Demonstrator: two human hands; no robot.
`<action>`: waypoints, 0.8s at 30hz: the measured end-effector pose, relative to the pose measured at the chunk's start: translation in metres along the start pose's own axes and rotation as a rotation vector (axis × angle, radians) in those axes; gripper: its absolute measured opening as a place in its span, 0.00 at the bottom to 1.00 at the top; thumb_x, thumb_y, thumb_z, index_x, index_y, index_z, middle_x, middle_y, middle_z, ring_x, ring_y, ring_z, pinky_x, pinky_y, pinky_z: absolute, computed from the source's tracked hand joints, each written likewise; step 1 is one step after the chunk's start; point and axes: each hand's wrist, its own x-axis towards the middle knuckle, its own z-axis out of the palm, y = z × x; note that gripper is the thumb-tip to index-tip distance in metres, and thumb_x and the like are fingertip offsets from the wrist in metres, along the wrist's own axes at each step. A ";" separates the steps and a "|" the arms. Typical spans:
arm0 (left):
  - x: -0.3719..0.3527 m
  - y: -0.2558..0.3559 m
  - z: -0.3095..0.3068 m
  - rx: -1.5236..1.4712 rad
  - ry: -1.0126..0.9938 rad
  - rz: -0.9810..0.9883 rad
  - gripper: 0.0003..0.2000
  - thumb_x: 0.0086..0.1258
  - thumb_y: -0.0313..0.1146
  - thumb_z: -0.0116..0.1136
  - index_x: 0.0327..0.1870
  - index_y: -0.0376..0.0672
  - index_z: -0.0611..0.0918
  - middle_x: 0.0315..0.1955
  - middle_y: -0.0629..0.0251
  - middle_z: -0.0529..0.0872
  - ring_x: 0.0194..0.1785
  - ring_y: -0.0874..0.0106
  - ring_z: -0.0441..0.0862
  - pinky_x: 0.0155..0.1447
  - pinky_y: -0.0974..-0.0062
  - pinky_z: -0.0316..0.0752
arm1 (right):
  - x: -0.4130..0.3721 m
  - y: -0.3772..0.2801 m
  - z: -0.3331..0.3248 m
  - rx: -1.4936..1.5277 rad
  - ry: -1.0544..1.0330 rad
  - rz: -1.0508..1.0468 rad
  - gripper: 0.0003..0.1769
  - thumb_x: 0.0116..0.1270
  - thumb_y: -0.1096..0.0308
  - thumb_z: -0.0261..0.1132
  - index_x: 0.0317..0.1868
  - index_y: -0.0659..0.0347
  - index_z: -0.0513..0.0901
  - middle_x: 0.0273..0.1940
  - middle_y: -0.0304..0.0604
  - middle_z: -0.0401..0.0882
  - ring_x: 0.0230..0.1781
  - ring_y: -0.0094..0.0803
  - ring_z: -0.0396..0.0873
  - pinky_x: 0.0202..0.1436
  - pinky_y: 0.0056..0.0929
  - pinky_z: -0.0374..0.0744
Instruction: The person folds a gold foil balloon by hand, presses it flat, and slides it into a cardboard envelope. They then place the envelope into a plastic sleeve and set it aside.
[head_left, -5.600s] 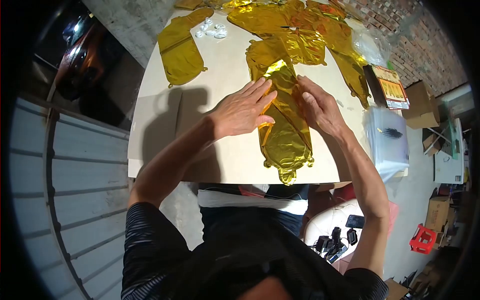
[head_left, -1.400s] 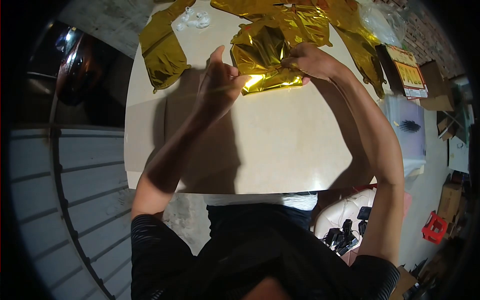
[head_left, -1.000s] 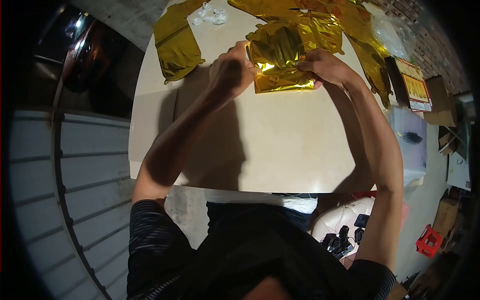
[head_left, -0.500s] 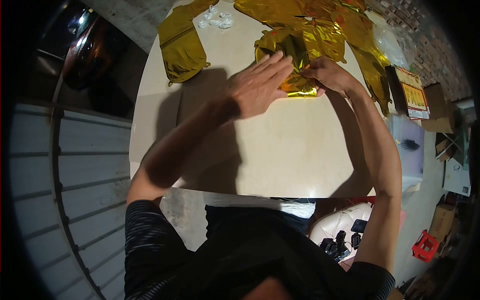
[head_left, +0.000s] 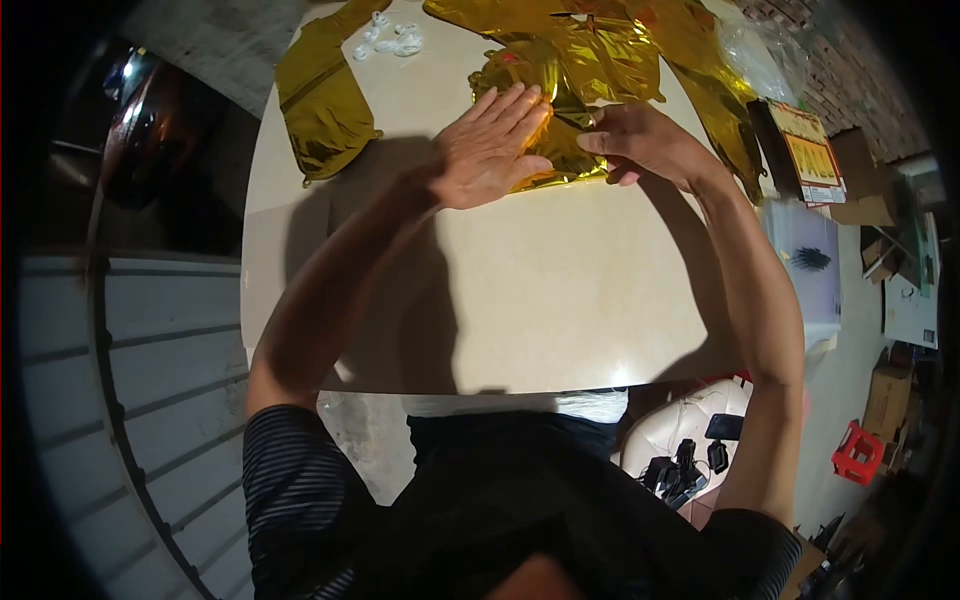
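Observation:
A gold foil piece [head_left: 560, 155] lies folded on the pale table [head_left: 560, 280], toward its far side. My left hand [head_left: 492, 145] rests flat on the foil's left part, fingers spread. At the foil's right edge is my right hand [head_left: 640, 145], its fingers bent and thumb close to the forefinger, pinching at the edge. Behind it, more gold foil [head_left: 610, 60] is spread out, and another strip [head_left: 715, 110] runs down the right side. A separate flat gold foil shape [head_left: 325, 110] lies at the far left.
White ribbon coils [head_left: 395, 40] lie at the table's far left. Clear plastic [head_left: 755, 55] and a printed box [head_left: 805, 150] are at the right. A padded seat [head_left: 660, 440] with black devices is below the near edge; a red stool [head_left: 858, 453] stands on the floor.
My left hand has come down flat onto the foil. My right hand remains at the foil's right edge. The whole view has shifted slightly.

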 end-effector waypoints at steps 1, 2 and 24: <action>-0.001 0.001 0.002 0.026 0.006 -0.007 0.39 0.84 0.62 0.35 0.83 0.39 0.58 0.84 0.56 0.56 0.87 0.62 0.48 0.88 0.60 0.40 | -0.013 -0.002 0.002 0.067 0.026 0.000 0.20 0.70 0.56 0.74 0.44 0.65 0.80 0.31 0.36 0.79 0.26 0.21 0.77 0.30 0.23 0.79; -0.002 0.001 0.003 0.017 0.003 -0.004 0.39 0.84 0.62 0.35 0.83 0.39 0.58 0.84 0.56 0.56 0.87 0.62 0.48 0.88 0.60 0.40 | -0.021 -0.001 0.003 0.134 0.052 -0.002 0.21 0.69 0.57 0.76 0.50 0.65 0.80 0.33 0.36 0.80 0.27 0.21 0.79 0.31 0.21 0.79; -0.002 -0.001 -0.004 -0.127 0.048 0.021 0.37 0.84 0.60 0.41 0.84 0.44 0.57 0.83 0.52 0.56 0.87 0.60 0.48 0.88 0.59 0.42 | -0.063 0.025 0.062 -0.930 0.306 -0.688 0.44 0.77 0.44 0.61 0.75 0.76 0.65 0.80 0.66 0.57 0.83 0.56 0.55 0.86 0.50 0.56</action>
